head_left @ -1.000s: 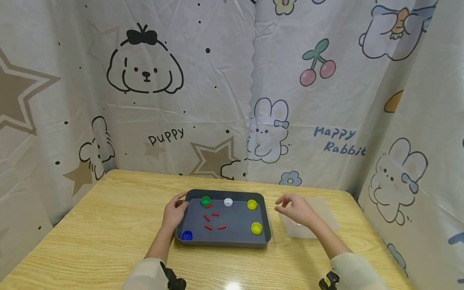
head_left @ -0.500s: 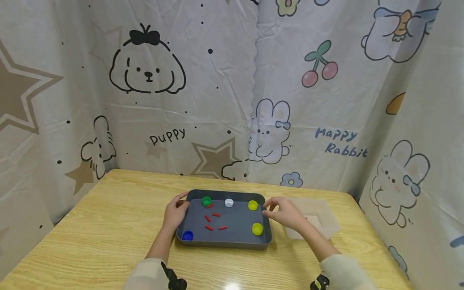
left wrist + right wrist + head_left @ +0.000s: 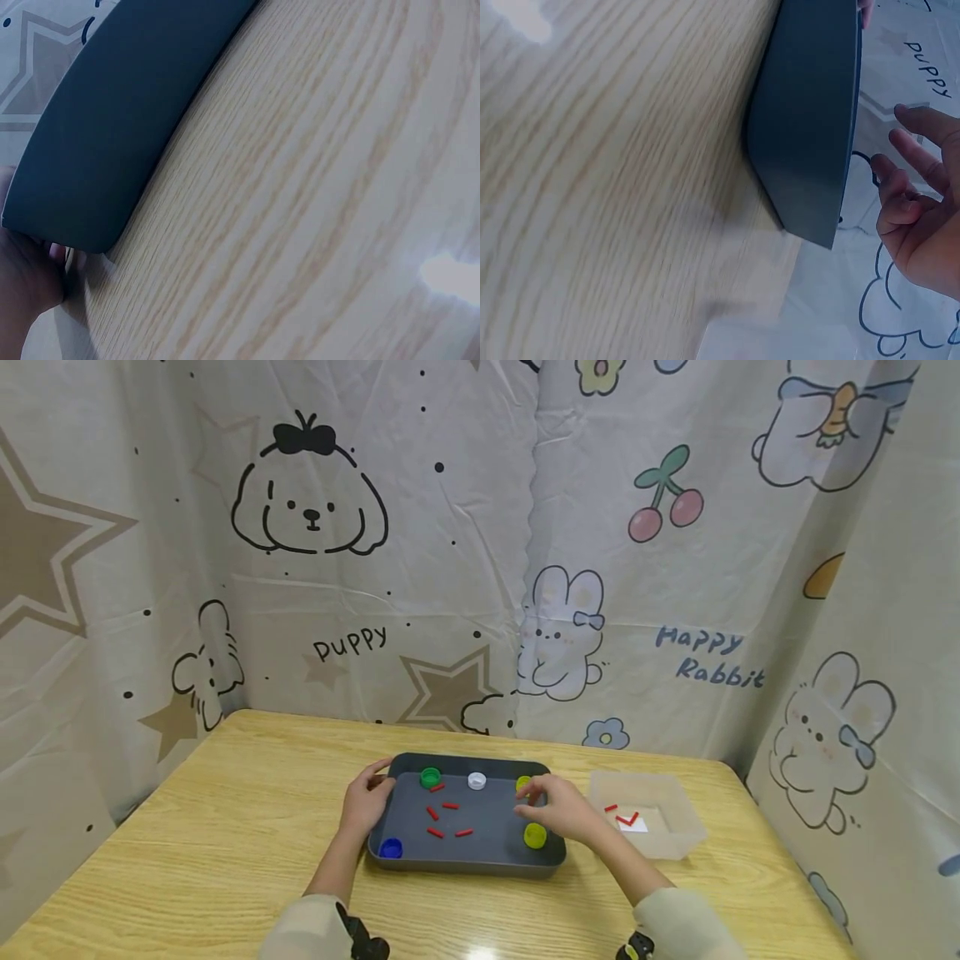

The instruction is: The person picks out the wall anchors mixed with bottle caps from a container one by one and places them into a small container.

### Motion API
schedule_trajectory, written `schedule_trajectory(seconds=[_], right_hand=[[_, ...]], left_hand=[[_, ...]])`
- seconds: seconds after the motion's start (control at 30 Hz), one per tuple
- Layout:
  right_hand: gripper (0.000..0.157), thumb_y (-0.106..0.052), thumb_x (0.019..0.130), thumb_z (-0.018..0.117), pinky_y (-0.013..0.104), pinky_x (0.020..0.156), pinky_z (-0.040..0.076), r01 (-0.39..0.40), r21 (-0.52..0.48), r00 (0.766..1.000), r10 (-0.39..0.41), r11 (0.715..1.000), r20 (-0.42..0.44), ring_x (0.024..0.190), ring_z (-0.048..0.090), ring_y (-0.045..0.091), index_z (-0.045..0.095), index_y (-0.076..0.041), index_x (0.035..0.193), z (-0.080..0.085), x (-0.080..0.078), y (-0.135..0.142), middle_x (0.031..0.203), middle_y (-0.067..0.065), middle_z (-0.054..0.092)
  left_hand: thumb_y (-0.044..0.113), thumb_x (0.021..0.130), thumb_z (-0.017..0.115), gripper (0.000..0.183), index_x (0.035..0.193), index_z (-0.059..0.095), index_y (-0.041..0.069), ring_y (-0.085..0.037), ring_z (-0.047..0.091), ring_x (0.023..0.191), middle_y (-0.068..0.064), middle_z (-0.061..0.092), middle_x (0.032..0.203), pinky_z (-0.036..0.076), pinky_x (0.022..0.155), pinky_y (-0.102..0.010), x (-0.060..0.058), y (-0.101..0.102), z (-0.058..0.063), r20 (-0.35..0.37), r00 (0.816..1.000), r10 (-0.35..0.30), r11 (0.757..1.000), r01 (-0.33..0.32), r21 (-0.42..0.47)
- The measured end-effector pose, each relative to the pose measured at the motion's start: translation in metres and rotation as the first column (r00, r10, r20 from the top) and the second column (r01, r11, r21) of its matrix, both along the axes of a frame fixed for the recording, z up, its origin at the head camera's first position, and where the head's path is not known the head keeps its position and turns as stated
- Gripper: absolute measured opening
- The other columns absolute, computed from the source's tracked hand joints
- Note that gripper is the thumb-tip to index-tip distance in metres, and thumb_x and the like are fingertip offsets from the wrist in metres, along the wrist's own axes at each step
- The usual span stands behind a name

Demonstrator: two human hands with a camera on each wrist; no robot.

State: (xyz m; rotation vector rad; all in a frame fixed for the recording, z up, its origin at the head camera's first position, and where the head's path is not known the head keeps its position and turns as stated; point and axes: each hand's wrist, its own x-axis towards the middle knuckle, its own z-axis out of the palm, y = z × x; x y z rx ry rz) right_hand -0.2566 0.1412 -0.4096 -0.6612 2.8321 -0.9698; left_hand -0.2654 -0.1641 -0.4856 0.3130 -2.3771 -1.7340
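A dark grey tray [image 3: 491, 814] lies on the table. My left hand [image 3: 363, 806] holds its left side, thumb at the rim; in the left wrist view the hand [image 3: 26, 277] wraps the tray's [image 3: 127, 112] end. My right hand [image 3: 558, 808] hovers over the tray's right part. In the right wrist view its fingers [image 3: 922, 124] are spread apart, with nothing between them. Beside it are a near yellow cap [image 3: 535, 836] and a far yellow cap [image 3: 522, 782], partly hidden by the fingers. Several short red sticks [image 3: 450, 806] lie scattered left of centre.
Inside the tray are also a green cap [image 3: 430, 777], a white cap [image 3: 477, 781] and a blue cap [image 3: 391, 848]. Right of the tray stands a translucent plastic box [image 3: 682, 839] holding red sticks [image 3: 628, 820] and a white slip [image 3: 633, 826]. Patterned curtains [image 3: 450, 568] surround the table.
My right hand has moved left from over the plastic box to above the tray's right part, uncovering the box's red sticks. My left hand stays on the tray's side.
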Motion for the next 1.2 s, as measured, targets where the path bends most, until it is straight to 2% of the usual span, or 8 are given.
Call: schedule_trajectory(seconds=[0.23,0.4,0.77,1.2], right_hand=[[0.021,-0.023,0.083,0.070,0.028,0.069,0.045,-0.045,-0.011,0.999,0.045,0.999,-0.010,0.085,0.057,0.019,0.069,-0.008,0.097,-0.002,0.001,-0.013,0.093,0.003,0.063],[0.021,-0.023,0.082,0.070,0.031,0.071,0.045,-0.075,-0.019,0.997,0.075,0.997,-0.007,0.088,0.059,0.026,0.069,-0.008,0.097,-0.005,0.002,-0.025,0.090,0.003,0.063],[0.019,-0.024,0.083,0.069,0.028,0.067,0.044,-0.146,0.053,0.989,0.145,0.988,0.015,0.082,0.056,0.015,0.069,-0.011,0.097,-0.023,0.004,-0.052,0.090,0.002,0.062],[0.010,-0.021,0.081,0.071,0.026,0.065,0.042,-0.117,0.072,0.993,0.119,0.990,-0.013,0.077,0.052,0.010,0.070,-0.016,0.090,-0.042,0.004,-0.067,0.085,-0.001,0.059]], left_hand=[[0.017,0.094,0.052,0.041,0.134,0.051,0.014,-0.029,0.054,0.109,-0.019,0.057,0.121,0.044,0.090,-0.041,0.001,0.000,0.001,0.001,1.000,-0.015,1.000,0.015,0.009],[0.017,0.094,0.051,0.041,0.134,0.051,0.014,-0.028,0.054,0.109,-0.019,0.057,0.121,0.044,0.090,-0.041,0.000,0.000,0.001,-0.001,1.000,-0.013,1.000,0.013,0.002],[0.017,0.094,0.051,0.040,0.134,0.052,0.015,-0.029,0.054,0.110,-0.018,0.057,0.122,0.044,0.090,-0.041,-0.001,0.001,-0.001,-0.002,1.000,-0.008,1.000,0.008,0.004],[0.018,0.094,0.051,0.040,0.134,0.052,0.015,-0.027,0.054,0.108,-0.017,0.058,0.119,0.044,0.088,-0.038,-0.001,0.001,-0.001,-0.005,1.000,-0.004,1.000,0.004,-0.005]])
